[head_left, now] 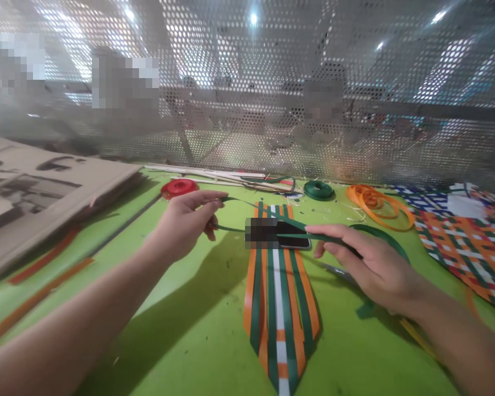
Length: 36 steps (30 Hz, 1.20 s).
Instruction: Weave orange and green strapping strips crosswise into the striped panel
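My left hand (pixel 187 223) pinches a thin green ribbon (pixel 234 229) between thumb and fingertips. Across to my right hand (pixel 369 264) the ribbon runs in two strands, and the fingers there are closed on it. Under the strands lies a dark phone (pixel 295 242), resting on a tie-shaped piece of orange, green and white strips (pixel 277 275). Its long strips lie side by side, with short orange cross pieces woven near the pointed lower end. Partly hidden beneath my right hand is a metal tool (pixel 334 270) whose kind I cannot make out.
Along the back of the green table (pixel 198 341) are a red ribbon roll (pixel 179 188), a green roll (pixel 318 190) and loose orange coils (pixel 379 206). Woven pieces (pixel 457 236) lie at right, cardboard (pixel 45 187) at left. A perforated metal screen (pixel 247 99) stands behind.
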Available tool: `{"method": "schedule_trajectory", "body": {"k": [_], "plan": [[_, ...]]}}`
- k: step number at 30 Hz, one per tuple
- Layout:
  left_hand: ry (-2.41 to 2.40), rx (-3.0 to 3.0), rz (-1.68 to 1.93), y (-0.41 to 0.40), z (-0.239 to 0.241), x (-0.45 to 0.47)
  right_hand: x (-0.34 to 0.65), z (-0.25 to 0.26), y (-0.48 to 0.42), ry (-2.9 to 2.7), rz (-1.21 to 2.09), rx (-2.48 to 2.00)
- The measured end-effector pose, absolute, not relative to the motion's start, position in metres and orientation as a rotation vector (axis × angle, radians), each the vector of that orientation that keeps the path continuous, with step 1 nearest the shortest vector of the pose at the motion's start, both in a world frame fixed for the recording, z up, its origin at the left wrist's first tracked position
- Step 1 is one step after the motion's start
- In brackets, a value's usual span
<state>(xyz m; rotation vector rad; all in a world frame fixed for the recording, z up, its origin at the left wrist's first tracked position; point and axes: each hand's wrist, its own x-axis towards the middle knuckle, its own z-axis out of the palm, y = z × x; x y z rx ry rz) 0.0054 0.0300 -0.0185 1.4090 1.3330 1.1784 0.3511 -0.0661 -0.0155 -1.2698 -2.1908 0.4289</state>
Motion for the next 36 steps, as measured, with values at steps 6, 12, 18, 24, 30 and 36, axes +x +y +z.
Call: {"method": "schedule_trajectory", "body": {"k": [6,12,18,24,30,36], "plan": [[1.188,1.255,1.063,0.043,-0.021,0.000,0.375,-0.015,-0.054,-2.156,0.385,-1.463],[0.989,1.241,0.902,0.038,-0.010,0.001,0.385,-0.025,-0.046,-2.119,0.248,-1.563],[0.886,1.439,0.752,0.039,-0.008,-0.009,0.392,-0.022,-0.043,-2.054,0.156,-1.607],[0.950,1.518,0.774,0.047,-0.021,-0.015,0.403,-0.015,-0.045,-2.087,0.353,-1.618],[1.063,1.493,0.815,0.055,-0.024,-0.019,0.416,-0.020,-0.045,-2.118,0.532,-1.495],[1.177,1.469,0.891,0.056,-0.027,-0.017,0.428,-0.021,-0.041,-2.076,0.568,-1.445]]}}
